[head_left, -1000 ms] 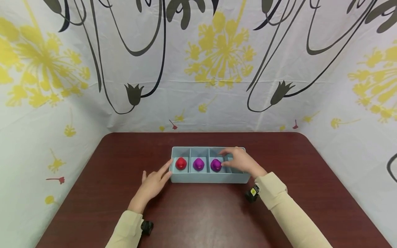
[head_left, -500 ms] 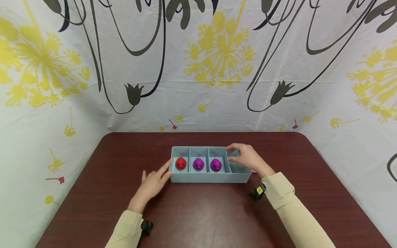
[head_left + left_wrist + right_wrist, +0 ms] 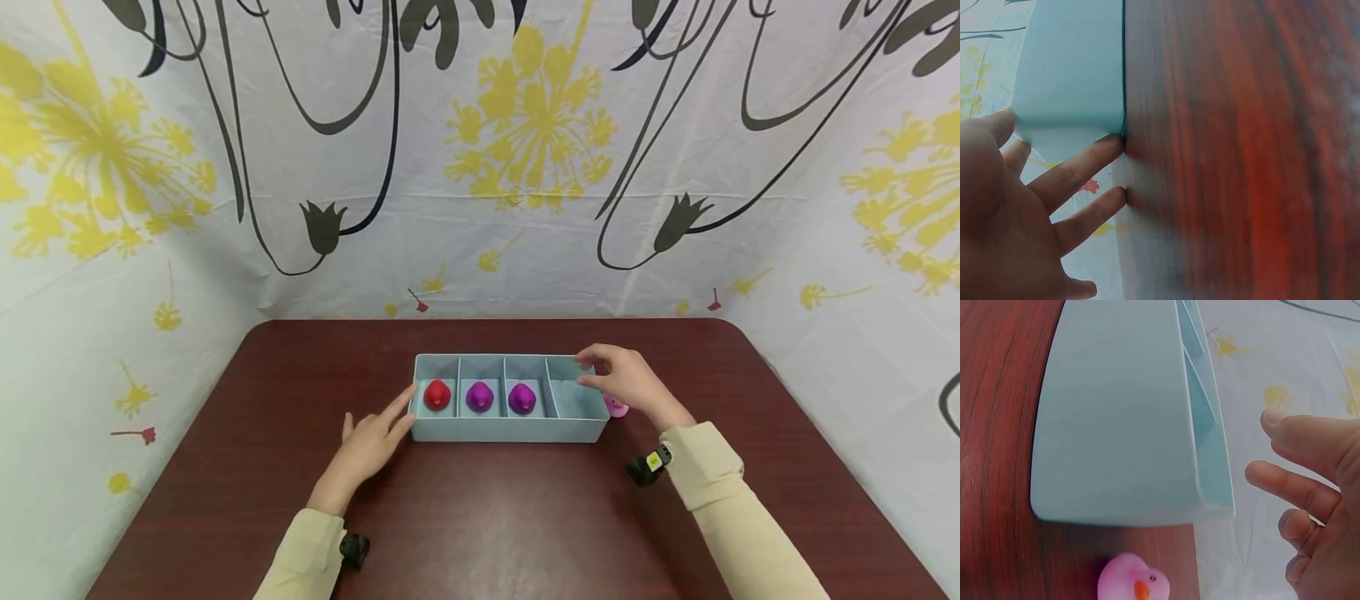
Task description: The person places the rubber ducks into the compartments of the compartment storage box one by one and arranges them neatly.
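A light blue tray (image 3: 510, 431) with several compartments lies on the table. From the left, its compartments hold a red toy (image 3: 437, 395), a purple toy (image 3: 480, 397) and another purple toy (image 3: 522, 399); the rightmost one has nothing in it. My left hand (image 3: 369, 450) touches the tray's left end with outstretched fingers. Over the right end hovers my right hand (image 3: 630, 383), thumb and fingers apart, nothing between them. A pink rubber duck (image 3: 1130, 579) sits on the table just off the tray's right end, partly hidden under the right hand in the head view.
The dark red-brown table (image 3: 495, 517) has rounded far corners. Behind it and at both sides hangs a white cloth (image 3: 465, 167) with yellow flowers and grey stems.
My right hand has moved right, from the second purple toy to above the tray's right end. The pink duck has come into view beside the tray. My left hand has stayed put.
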